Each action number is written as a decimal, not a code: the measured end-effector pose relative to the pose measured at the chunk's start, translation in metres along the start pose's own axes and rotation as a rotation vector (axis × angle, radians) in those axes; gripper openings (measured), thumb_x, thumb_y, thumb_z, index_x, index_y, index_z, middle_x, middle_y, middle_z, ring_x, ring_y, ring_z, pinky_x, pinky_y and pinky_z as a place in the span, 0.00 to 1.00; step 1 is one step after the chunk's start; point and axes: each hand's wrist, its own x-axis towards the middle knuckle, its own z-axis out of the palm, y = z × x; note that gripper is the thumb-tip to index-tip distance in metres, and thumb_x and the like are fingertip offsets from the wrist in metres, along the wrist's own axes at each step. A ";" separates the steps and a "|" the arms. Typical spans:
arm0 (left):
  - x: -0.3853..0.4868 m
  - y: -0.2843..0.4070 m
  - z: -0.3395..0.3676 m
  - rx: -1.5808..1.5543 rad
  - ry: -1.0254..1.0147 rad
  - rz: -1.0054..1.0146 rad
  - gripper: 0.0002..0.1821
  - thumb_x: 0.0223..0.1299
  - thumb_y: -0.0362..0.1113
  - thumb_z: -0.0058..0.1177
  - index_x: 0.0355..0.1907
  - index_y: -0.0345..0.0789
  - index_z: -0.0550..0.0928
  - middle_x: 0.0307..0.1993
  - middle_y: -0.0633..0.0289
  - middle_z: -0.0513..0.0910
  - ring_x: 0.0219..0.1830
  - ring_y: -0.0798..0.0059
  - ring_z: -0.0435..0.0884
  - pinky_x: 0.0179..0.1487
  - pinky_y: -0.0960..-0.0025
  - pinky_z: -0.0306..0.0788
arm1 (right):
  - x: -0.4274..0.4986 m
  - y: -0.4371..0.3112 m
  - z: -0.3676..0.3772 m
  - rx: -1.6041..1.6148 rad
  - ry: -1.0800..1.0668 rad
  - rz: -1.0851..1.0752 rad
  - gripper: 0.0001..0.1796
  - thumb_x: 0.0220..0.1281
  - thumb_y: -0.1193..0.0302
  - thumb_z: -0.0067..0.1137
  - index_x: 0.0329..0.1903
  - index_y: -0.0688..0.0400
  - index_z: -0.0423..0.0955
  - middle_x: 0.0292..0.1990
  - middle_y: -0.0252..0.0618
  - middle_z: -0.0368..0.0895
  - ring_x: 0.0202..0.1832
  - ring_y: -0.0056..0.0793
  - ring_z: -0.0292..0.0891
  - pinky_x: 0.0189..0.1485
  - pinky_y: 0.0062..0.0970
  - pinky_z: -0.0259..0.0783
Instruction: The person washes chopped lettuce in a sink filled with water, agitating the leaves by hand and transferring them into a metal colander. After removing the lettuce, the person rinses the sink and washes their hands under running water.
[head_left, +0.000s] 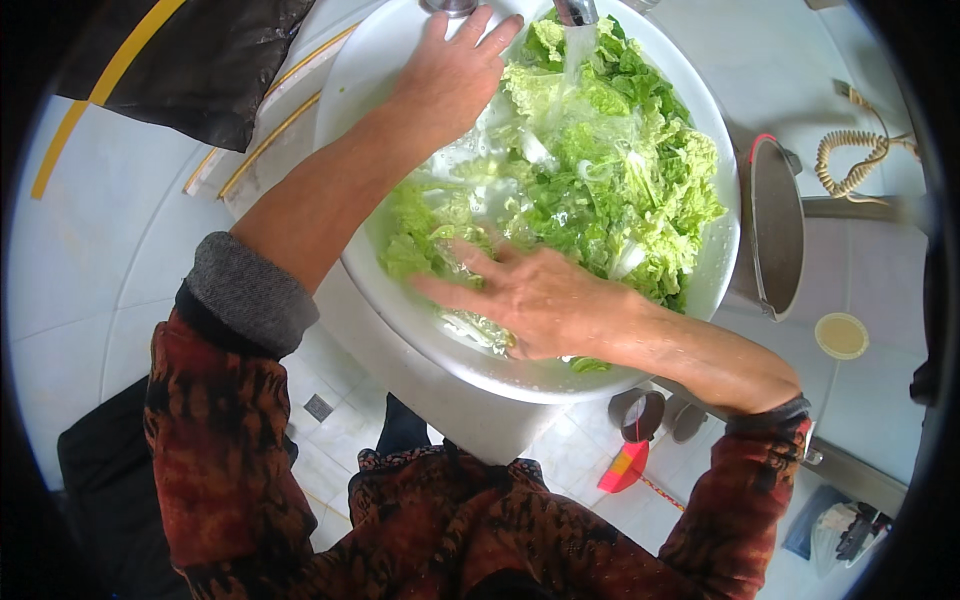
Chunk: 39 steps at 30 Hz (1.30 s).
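Note:
Water runs from a metal faucet (576, 11) into a large white basin (716, 281). Torn napa cabbage leaves (667, 184) float in the water and pile up against the basin's right wall. My left hand (454, 82) is over the basin's far left part, its fingers apart and empty, close to a round metal fitting (452, 6) at the back. Nearer to me, my right hand (536, 300) reaches in from the right with spread, blurred fingers at the water surface among the leaves. It grips nothing that I can see; its fingertips are partly hidden by water.
Right of the basin stands a grey bucket (778, 225), with a coiled cord (851, 154) beyond it. A black sheet (217, 67) hangs at the upper left. On the tiled floor are a red and yellow object (625, 466) and a drain (319, 407).

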 end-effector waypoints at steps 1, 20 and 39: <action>-0.001 0.000 0.001 -0.004 -0.007 0.001 0.05 0.45 0.29 0.54 0.28 0.34 0.81 0.64 0.63 0.65 0.65 0.65 0.61 0.59 0.56 0.58 | 0.007 0.001 0.005 -0.016 0.077 -0.009 0.46 0.46 0.73 0.61 0.70 0.41 0.50 0.65 0.60 0.55 0.54 0.56 0.72 0.41 0.34 0.80; 0.001 0.001 0.006 -0.155 0.022 -0.033 0.05 0.43 0.26 0.51 0.27 0.31 0.78 0.65 0.58 0.65 0.66 0.61 0.61 0.61 0.51 0.57 | -0.045 0.038 -0.016 1.207 0.638 0.196 0.30 0.42 0.80 0.62 0.54 0.55 0.73 0.41 0.29 0.78 0.44 0.20 0.74 0.51 0.24 0.71; 0.002 0.000 0.014 -0.116 0.092 -0.047 0.03 0.46 0.27 0.50 0.26 0.33 0.78 0.64 0.60 0.67 0.66 0.63 0.62 0.61 0.51 0.58 | -0.133 0.066 -0.078 1.512 1.291 0.384 0.23 0.46 0.79 0.60 0.50 0.62 0.71 0.38 0.41 0.81 0.36 0.29 0.80 0.41 0.29 0.78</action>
